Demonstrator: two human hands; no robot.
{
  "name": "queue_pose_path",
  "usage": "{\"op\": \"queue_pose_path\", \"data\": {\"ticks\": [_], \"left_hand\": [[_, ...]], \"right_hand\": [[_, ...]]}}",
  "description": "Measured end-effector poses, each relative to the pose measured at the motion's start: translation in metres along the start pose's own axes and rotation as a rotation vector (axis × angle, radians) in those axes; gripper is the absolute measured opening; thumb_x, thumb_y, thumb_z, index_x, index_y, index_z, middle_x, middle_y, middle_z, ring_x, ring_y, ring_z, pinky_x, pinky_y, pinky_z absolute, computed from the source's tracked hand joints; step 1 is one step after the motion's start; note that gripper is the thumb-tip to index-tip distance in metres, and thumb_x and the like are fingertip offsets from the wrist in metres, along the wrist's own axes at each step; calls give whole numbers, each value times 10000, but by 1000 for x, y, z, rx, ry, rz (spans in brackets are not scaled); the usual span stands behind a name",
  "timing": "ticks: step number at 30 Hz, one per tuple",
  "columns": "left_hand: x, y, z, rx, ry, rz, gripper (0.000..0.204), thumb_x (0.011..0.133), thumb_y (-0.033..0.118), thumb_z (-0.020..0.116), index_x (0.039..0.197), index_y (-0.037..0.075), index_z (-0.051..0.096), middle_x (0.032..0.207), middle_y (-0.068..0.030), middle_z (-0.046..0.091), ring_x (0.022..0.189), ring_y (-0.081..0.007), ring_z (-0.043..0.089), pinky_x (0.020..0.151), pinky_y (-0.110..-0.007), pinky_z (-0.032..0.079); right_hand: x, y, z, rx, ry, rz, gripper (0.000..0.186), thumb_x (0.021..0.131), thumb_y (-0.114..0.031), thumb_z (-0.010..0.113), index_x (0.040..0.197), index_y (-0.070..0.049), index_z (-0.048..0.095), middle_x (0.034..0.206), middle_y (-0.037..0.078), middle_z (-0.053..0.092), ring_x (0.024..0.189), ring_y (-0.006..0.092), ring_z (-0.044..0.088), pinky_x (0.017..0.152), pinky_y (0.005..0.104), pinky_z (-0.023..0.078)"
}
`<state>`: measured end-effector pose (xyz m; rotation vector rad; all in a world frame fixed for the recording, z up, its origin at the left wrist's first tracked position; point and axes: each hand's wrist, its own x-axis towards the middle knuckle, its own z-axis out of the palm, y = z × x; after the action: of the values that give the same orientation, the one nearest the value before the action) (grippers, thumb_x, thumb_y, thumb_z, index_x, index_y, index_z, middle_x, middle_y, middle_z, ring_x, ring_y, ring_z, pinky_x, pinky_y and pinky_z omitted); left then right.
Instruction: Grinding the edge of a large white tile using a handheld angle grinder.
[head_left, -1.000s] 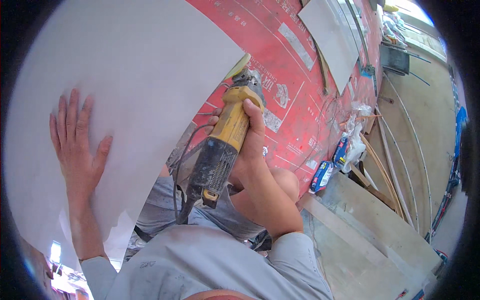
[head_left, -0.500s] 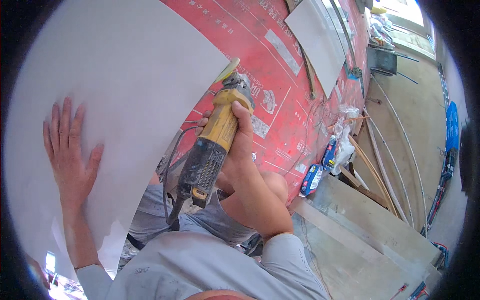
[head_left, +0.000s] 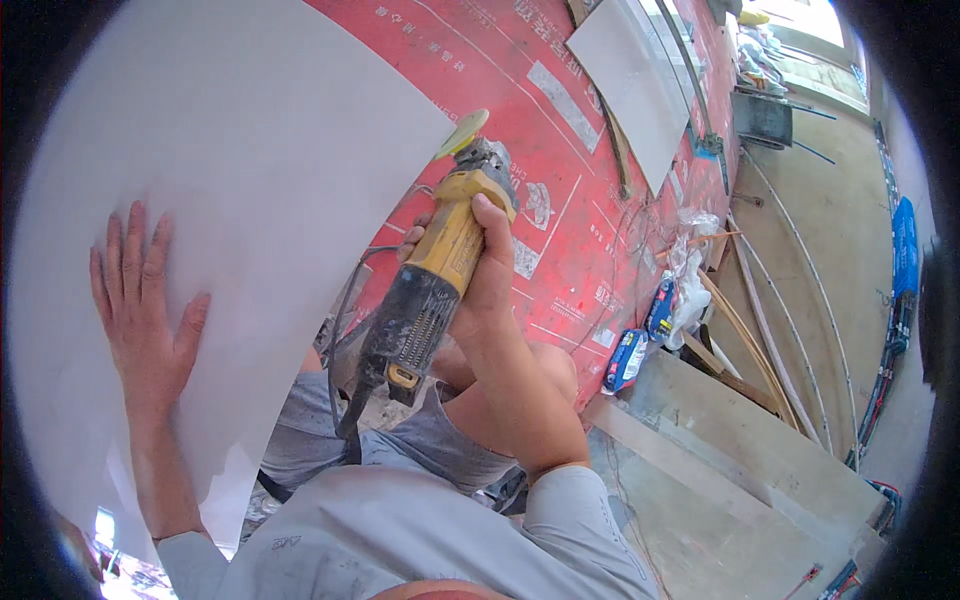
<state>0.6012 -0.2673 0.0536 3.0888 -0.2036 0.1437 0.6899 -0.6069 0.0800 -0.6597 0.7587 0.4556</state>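
My right hand (head_left: 478, 262) is wrapped round the body of a yellow and black angle grinder (head_left: 448, 240). A pale yellow-green disc (head_left: 466, 132) sits at its head, at the right edge of a large white panel (head_left: 270, 130); whether disc and panel touch, I cannot tell. The grinder's black cord runs down from its lower end toward my lap. Flat on the glossy panel lies my left hand (head_left: 150, 320), its fingers stretched out and holding nothing.
Red printed sheeting (head_left: 560, 230) covers the floor beyond the panel. Another white sheet (head_left: 635, 85) lies at the upper right. Blue packets (head_left: 627, 358), clear plastic (head_left: 686, 290) and wooden strips (head_left: 745, 335) are to the right, with a black tub (head_left: 763, 120) farther off.
The grinder and my right hand have shifted slightly up and to the right, with the disc a little farther out from the panel's edge. My left hand stays flat on the panel.
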Motion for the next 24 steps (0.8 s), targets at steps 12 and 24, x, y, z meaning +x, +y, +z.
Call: {"op": "queue_pose_path", "data": {"ticks": [12, 24], "left_hand": [[0, -1, 1, -2, 6, 4, 712, 1017, 570, 454, 1577, 133, 405, 1680, -86, 312, 1568, -328, 224, 1279, -553, 117], [0, -3, -4, -39, -15, -6, 708, 1008, 545, 483, 1586, 144, 392, 1678, -86, 316, 1568, -323, 225, 1281, -545, 114]], "right_hand": [[6, -8, 0, -39, -60, -10, 475, 919, -406, 667, 1138, -3, 543, 936, 127, 609, 857, 266, 660, 778, 428, 594], [14, -14, 1, -42, -44, -34, 473, 915, -406, 672, 1151, -19, 539, 946, 130, 614, 845, 260, 656, 775, 424, 590]]}}
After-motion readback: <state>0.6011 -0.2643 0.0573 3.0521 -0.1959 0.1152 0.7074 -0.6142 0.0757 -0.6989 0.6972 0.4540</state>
